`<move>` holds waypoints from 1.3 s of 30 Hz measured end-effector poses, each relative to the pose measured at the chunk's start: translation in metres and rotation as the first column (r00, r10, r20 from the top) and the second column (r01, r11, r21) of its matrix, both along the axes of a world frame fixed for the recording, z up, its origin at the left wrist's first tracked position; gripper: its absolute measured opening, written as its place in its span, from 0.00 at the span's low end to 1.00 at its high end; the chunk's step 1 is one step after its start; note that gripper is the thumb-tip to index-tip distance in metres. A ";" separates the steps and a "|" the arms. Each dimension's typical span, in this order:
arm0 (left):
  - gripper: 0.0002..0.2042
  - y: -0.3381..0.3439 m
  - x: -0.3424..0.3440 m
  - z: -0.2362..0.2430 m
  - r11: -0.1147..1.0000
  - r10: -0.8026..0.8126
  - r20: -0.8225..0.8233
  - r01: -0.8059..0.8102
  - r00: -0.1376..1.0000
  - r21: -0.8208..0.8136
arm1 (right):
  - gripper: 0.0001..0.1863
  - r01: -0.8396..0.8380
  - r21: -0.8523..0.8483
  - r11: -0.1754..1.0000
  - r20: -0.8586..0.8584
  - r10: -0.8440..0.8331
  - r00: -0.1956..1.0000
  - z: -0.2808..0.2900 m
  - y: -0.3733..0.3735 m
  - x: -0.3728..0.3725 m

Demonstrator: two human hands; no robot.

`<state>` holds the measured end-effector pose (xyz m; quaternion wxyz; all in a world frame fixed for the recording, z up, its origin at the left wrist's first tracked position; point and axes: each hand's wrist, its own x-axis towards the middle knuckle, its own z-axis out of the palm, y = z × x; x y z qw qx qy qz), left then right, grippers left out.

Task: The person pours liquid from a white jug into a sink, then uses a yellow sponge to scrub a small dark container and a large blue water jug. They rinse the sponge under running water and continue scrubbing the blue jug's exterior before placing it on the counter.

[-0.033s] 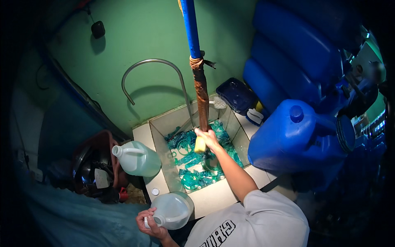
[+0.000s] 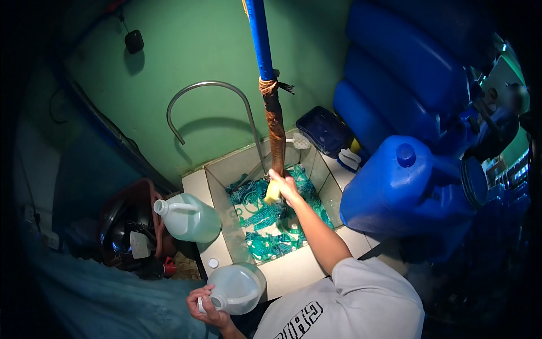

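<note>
Past a pink tub and a green jug on the ledge, holds the clear jug at its mouth with the left hand, fingers curled narrow. Over the sink, above teal pieces lying in its bottom, holds a blurred yellow block in the right hand, fingers bent around it, at the lower end of brown cloth on a blue pole; cannot tell any grip on the cloth. Farther right, has a big blue can beside the sink.
</note>
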<state>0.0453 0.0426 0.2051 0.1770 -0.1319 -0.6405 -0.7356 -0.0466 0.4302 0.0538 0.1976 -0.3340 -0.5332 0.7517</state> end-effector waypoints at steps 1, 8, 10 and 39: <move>0.08 0.000 0.000 0.000 1.000 -0.004 0.007 0.004 1.000 -0.003 | 0.30 0.087 0.048 0.995 0.008 -0.088 0.996 0.002 0.005 -0.010; 0.09 -0.002 0.000 -0.001 1.000 0.010 0.007 -0.010 1.000 -0.005 | 0.19 0.127 0.660 0.741 0.067 -0.226 0.972 0.061 0.118 -0.026; 0.09 -0.001 0.000 -0.001 1.000 0.008 0.014 -0.008 1.000 0.000 | 0.20 0.248 0.771 0.586 -0.029 -0.357 0.934 0.085 0.147 -0.022; 0.09 -0.002 0.000 0.000 1.000 0.015 0.061 -0.014 0.998 -0.011 | 0.18 0.176 0.816 0.551 0.104 -0.439 0.892 0.119 0.152 -0.002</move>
